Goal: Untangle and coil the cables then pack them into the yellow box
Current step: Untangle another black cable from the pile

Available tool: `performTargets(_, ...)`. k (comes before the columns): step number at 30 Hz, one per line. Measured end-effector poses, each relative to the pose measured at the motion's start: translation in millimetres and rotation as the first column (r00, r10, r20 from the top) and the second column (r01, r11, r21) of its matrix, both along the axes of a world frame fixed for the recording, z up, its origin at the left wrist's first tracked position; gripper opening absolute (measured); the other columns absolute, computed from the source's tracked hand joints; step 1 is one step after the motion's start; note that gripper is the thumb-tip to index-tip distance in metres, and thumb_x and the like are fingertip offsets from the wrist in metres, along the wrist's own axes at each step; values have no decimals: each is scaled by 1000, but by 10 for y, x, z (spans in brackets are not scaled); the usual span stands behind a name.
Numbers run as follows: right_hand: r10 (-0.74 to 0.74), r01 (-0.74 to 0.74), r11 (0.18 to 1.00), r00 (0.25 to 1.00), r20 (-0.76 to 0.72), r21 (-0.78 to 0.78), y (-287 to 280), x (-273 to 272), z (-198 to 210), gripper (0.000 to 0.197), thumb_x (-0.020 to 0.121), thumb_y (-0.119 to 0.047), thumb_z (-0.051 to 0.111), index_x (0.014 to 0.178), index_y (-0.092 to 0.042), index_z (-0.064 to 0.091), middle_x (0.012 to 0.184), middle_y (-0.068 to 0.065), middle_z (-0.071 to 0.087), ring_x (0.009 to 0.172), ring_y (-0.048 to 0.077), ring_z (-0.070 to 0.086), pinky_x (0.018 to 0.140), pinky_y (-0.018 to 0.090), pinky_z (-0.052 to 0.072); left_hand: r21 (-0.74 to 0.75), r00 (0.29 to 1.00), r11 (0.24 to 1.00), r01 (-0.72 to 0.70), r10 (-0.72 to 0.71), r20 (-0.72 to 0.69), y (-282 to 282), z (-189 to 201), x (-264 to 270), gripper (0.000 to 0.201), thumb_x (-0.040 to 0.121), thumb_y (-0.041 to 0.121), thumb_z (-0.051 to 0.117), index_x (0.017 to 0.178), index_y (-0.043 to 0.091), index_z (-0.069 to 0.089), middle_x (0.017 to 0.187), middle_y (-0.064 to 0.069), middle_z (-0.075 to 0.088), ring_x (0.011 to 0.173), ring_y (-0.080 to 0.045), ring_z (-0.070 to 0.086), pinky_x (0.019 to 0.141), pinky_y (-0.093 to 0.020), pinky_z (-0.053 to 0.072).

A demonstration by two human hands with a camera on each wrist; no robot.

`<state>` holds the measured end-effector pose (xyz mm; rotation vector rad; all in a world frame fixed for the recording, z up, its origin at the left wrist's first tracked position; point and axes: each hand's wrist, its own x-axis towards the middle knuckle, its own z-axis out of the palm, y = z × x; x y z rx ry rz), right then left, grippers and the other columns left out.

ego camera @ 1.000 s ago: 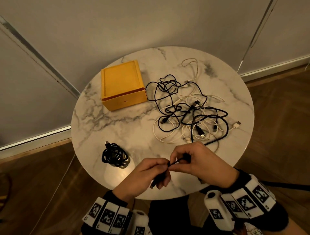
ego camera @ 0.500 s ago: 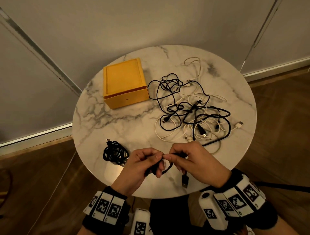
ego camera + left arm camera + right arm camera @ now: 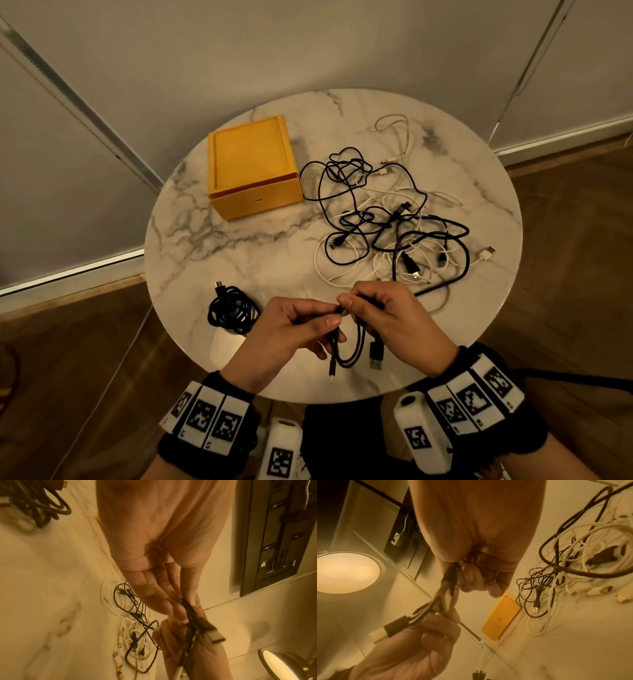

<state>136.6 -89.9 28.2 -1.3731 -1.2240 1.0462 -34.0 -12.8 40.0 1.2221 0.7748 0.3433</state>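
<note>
Both hands hold one short black cable (image 3: 352, 349) above the table's near edge. My left hand (image 3: 301, 329) pinches it between thumb and fingers, and my right hand (image 3: 380, 315) grips it just to the right. Folded loops and both plugs hang below the hands; the larger plug (image 3: 212, 632) (image 3: 393, 626) sticks out by the fingers. The closed yellow box (image 3: 251, 168) (image 3: 501, 618) sits at the back left. A tangle of black and white cables (image 3: 394, 226) (image 3: 135, 628) (image 3: 570, 563) lies at the right. A coiled black cable (image 3: 231, 310) (image 3: 34, 503) rests at the front left.
The round marble table (image 3: 239, 250) is small, with wooden floor all round its edge. Grey walls with baseboards stand behind. A white plug (image 3: 486, 254) lies near the right rim. A glowing round lamp (image 3: 346, 572) shows in the wrist views.
The hands have folded the black cable into hanging loops, and its plugs now dangle below them. Both hands shifted slightly up the table.
</note>
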Motion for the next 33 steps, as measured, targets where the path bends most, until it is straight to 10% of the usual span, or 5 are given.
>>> performTargets(9, -127, 126, 992, 989, -79, -24, -148, 171, -69, 18, 81, -30, 68, 84, -12, 71, 66, 5, 65, 52, 14, 58, 49, 29, 49, 139, 990, 983, -122, 131, -57, 91, 32, -46, 20, 73, 20, 68, 88, 10, 77, 74, -15, 72, 60, -22, 63, 54, -26, 53)
performTargets(16, -140, 132, 990, 939, 315, 49, -119, 198, -185, 6, 84, -18, 73, 82, -17, 78, 78, -6, 67, 66, 11, 63, 60, 25, 50, 157, 996, 985, -75, 83, -44, 20, 102, -57, 16, 74, 18, 67, 84, 15, 79, 72, -14, 72, 60, -19, 65, 54, -24, 53)
performTargets(24, -313, 272, 949, 868, -386, -158, 8, 2, -101, 12, 75, 8, 73, 86, 7, 68, 71, 19, 72, 57, 26, 70, 51, 31, 58, 249, 993, 964, -91, 106, -45, -44, 76, -6, 16, 78, 15, 67, 88, 9, 77, 70, -13, 72, 60, -18, 66, 56, -25, 53)
performTargets(33, -313, 169, 946, 708, -633, -278, -9, -159, -153, 13, 72, -16, 70, 79, -4, 68, 72, 17, 70, 29, 15, 44, 36, 20, 40, 461, 974, 873, -161, 216, -69, -11, 15, 46, 17, 84, 4, 68, 86, 18, 76, 71, 0, 74, 57, -19, 67, 50, -23, 53)
